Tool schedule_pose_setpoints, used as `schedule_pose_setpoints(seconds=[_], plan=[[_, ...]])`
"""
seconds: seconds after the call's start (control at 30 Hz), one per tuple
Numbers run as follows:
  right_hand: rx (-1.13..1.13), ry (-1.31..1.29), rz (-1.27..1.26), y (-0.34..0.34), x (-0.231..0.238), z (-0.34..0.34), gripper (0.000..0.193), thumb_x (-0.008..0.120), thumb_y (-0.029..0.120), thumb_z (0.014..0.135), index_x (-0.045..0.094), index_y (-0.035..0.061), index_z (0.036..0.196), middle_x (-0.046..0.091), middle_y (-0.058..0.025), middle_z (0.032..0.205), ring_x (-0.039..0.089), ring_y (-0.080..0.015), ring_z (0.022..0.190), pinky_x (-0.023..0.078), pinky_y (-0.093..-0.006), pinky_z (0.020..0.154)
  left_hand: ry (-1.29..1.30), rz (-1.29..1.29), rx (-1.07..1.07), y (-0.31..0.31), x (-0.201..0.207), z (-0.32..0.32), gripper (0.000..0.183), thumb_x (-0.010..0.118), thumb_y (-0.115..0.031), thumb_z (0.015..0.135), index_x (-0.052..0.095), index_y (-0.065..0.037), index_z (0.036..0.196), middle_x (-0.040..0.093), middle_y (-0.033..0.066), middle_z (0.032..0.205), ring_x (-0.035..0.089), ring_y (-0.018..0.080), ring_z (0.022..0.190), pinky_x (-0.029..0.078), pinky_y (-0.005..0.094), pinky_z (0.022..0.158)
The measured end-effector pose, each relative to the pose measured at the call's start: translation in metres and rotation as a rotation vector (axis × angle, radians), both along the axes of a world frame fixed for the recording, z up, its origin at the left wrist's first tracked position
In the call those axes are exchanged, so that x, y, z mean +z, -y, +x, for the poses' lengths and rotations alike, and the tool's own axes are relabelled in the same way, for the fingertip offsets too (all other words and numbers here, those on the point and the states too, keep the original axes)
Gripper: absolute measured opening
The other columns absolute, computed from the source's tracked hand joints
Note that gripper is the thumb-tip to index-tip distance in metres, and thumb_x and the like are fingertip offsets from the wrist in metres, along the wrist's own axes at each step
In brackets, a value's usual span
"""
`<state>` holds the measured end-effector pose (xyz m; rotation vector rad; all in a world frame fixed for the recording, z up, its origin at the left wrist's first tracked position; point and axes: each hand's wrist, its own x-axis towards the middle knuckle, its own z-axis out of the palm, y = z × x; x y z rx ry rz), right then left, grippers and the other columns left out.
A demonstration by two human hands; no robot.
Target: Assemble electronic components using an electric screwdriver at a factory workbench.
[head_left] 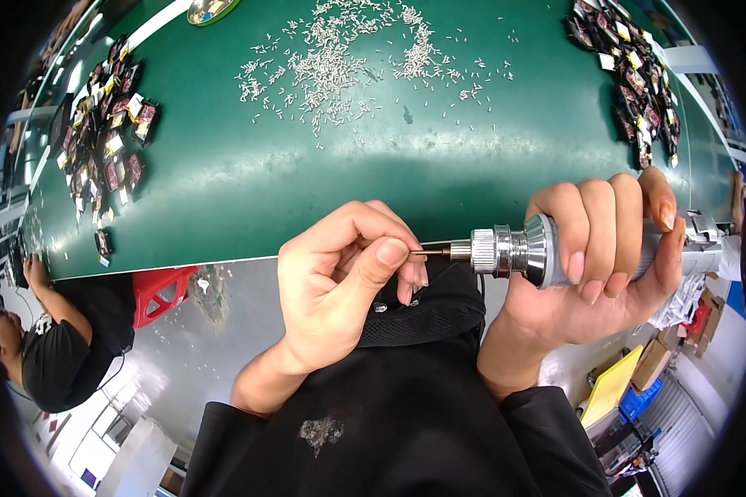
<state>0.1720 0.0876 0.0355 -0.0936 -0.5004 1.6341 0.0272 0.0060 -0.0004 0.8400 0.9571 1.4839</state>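
Observation:
My right hand (601, 248) is wrapped round the grey body of an electric screwdriver (499, 251), which lies level with its metal nose pointing left. A thin copper-coloured bit (432, 252) sticks out of the nose. At the bit's tip, the thumb and fingers of my left hand (348, 273) are pinched together. Whether a small screw is between those fingertips is hidden. Both hands are held in front of my body, just off the near edge of the green table (224, 207).
Many small silvery screws (331, 70) lie scattered at the table's far middle. Piles of small black parts with labels sit at left (112, 124) and right (634, 79). A dish (211, 10) stands far left. Another person (54, 340) sits at left beside a red stool (159, 294).

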Motion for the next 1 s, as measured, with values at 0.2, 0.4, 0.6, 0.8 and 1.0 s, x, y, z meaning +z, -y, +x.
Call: schedule_pose_setpoints(seconds=[0.2, 0.4, 0.6, 0.8, 1.0], plan=[[-0.054, 0.102, 0.061, 0.003, 0.002, -0.001, 0.011, 0.05, 0.018, 0.09, 0.047, 0.0071, 0.088, 0.039, 0.0041, 0.05, 0.038, -0.0061, 0.041, 0.036, -0.0228, 0.048, -0.2, -0.05, 0.033, 0.001, 0.002, 0.003, 0.02, 0.053, -0.011, 0.093, 0.052, 0.006, 0.082, 0.055, 0.013, 0.072, 0.053, 0.0153, 0.059, 0.045, 0.0247, 0.05], [-0.035, 0.105, 0.035, -0.004, -0.004, 0.001, 0.012, 0.049, 0.017, 0.091, 0.048, 0.006, 0.089, 0.038, 0.0041, 0.05, 0.036, -0.0056, 0.041, 0.035, -0.0227, 0.047, -0.384, 0.01, 0.106, -0.007, 0.0, 0.003, 0.006, 0.057, 0.005, 0.087, 0.058, 0.006, 0.081, 0.059, 0.009, 0.072, 0.052, 0.0093, 0.057, 0.041, 0.0208, 0.051], [-0.066, 0.029, 0.053, -0.011, -0.008, 0.011, 0.013, 0.046, 0.017, 0.093, 0.047, 0.0051, 0.09, 0.036, 0.0039, 0.051, 0.034, -0.0062, 0.042, 0.035, -0.0235, 0.047, -0.829, 0.148, 0.133, -0.027, 0.017, -0.026, 0.038, 0.039, -0.02, 0.099, 0.061, 0.011, 0.099, 0.063, 0.0164, 0.086, 0.058, 0.0168, 0.067, 0.044, 0.0242, 0.057], [-0.145, 0.084, -0.201, -0.008, -0.034, 0.013, 0.012, 0.044, 0.017, 0.094, 0.045, 0.0075, 0.087, 0.032, 0.0029, 0.049, 0.033, -0.0082, 0.041, 0.036, -0.0258, 0.047, -1.186, 0.29, 0.37, -0.124, 0.037, -0.09, 0.008, 0.06, -0.001, 0.084, 0.065, 0.0, 0.09, 0.065, 0.0097, 0.076, 0.062, 0.0172, 0.067, 0.047, 0.0269, 0.06], [-0.069, 0.039, -0.229, -0.005, -0.04, 0.013, 0.011, 0.044, 0.017, 0.09, 0.042, 0.0083, 0.084, 0.032, 0.0007, 0.048, 0.032, -0.0106, 0.04, 0.035, -0.0277, 0.047, -1.393, 0.079, 0.247, -0.263, 0.025, -0.136, 0.02, 0.06, -0.012, 0.083, 0.064, 0.002, 0.098, 0.067, 0.0143, 0.083, 0.064, 0.0205, 0.076, 0.05, 0.0319, 0.071]])
